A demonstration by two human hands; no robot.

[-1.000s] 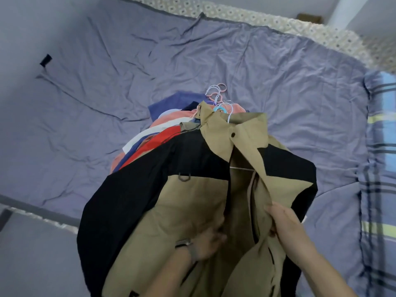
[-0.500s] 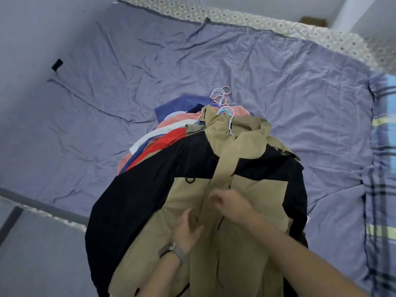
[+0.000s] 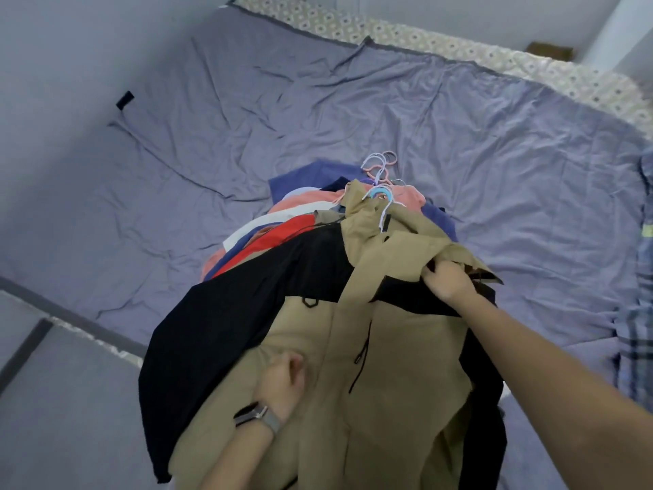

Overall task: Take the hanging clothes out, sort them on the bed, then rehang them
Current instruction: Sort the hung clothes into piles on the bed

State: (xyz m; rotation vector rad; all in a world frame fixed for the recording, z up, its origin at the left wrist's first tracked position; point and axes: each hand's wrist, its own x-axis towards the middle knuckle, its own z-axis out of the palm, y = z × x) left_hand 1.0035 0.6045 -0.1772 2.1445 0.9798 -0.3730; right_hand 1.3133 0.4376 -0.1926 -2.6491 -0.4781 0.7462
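Clothes lie in an overlapping stack across the lower middle of the frame, on a bed covered by a wrinkled purple-grey sheet. On top is a tan and black jacket, filling the bottom centre; beneath it, edges of red, white, salmon and blue garments fan out toward the centre left. A cluster of thin plastic hangers, white, pink and light blue, pokes out at the top of the stack, near the centre of the frame. The right hand, reaching in from the lower right, has its fingers closed around a bunched fold of tan fabric at the jacket's shoulder, right of centre. The left hand, wearing a watch on the wrist, sits at the bottom centre with fingers curled into a loose fist on the jacket front; whether it actually pinches any cloth cannot be told. A plaid blanket runs along the right edge of the frame. The jacket appears to be being sorted from the stack. The likely risk is that lifting it by the shoulder drags the tangled hooks along, pulling neighbouring garments out of order or slipping the jacket off its own hanger.
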